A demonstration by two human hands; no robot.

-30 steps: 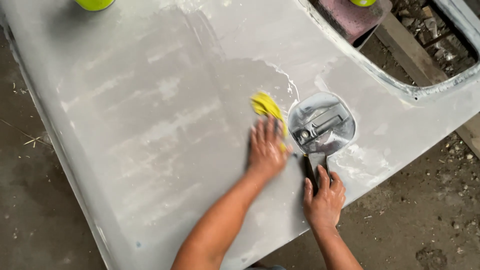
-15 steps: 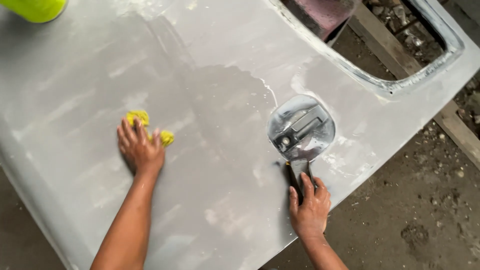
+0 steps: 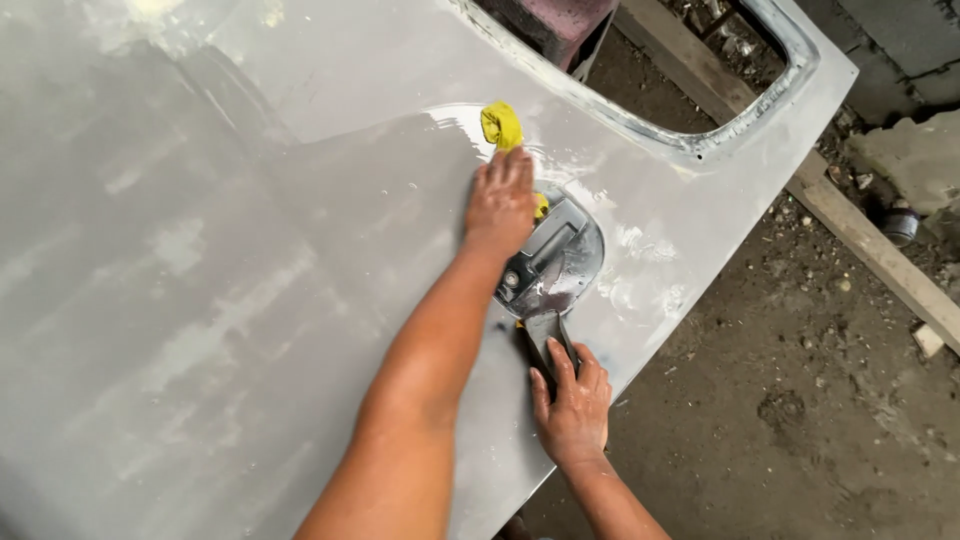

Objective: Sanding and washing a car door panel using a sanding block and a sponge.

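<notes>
A large grey primed car panel (image 3: 250,300) lies flat and wet under me. My left hand (image 3: 500,200) presses a yellow cloth (image 3: 501,125) flat on the panel, just above a round shiny metal piece (image 3: 562,262) set in its surface. The cloth sticks out beyond my fingertips. My right hand (image 3: 572,410) sits at the panel's near edge, with its fingers laid over the dark stem (image 3: 548,340) that runs down from the metal piece. My left forearm crosses the panel from the bottom of the view.
A window opening (image 3: 560,25) is cut in the panel's far end, with a bright metal rim. A wooden plank (image 3: 870,250) lies on the dirt floor (image 3: 800,430) to the right, with rubble and a small can beyond it.
My left hand has swept the yellow cloth from the panel's left side back to the right, up beside the metal piece. My right hand has stayed on the stem.
</notes>
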